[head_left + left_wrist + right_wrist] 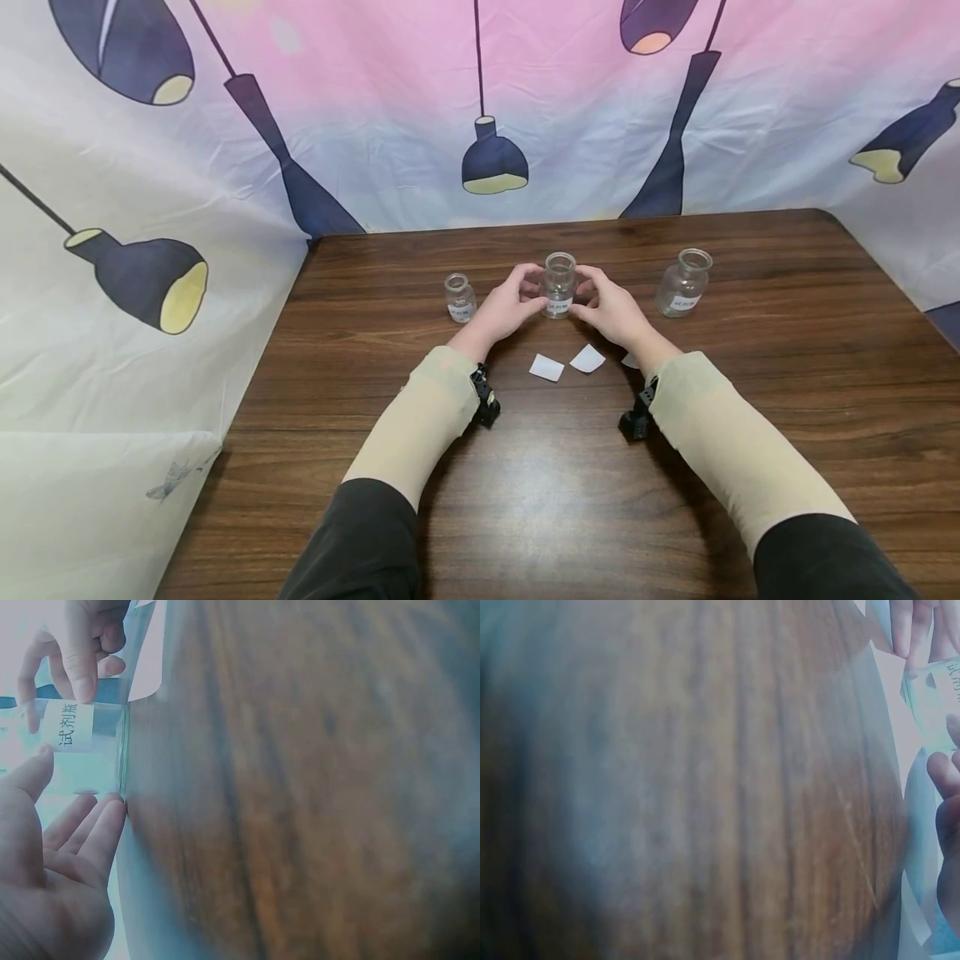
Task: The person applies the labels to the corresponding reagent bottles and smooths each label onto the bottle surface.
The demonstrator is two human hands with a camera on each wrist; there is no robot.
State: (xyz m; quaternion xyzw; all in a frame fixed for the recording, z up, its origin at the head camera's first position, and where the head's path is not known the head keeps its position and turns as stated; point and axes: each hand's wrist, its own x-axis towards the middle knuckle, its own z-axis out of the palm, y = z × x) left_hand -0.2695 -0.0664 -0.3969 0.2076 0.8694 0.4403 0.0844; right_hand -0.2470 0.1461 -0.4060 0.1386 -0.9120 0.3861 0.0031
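Observation:
A clear glass reagent bottle (pixel 559 282) with a white label (pixel 69 727) stands upright on the table, between the two hands. From its left side my left hand (pixel 510 307) holds it, thumb in front and fingers round the side. On the right, my right hand (pixel 611 310) grips the same bottle, its thumb at the label's edge in the left wrist view. A smaller labelled bottle (pixel 460 300) stands just left of the left hand. Beyond the right hand is a larger labelled bottle (pixel 683 285). The right wrist view catches only part of the held bottle (pixel 927 712).
White paper pieces lie in front of the bottles: one piece (pixel 547 367), another (pixel 587 358), and a third (pixel 630 361) partly hidden by the right forearm. The brown wooden table (pixel 555 500) meets a patterned cloth backdrop (pixel 405 108) behind and at the sides.

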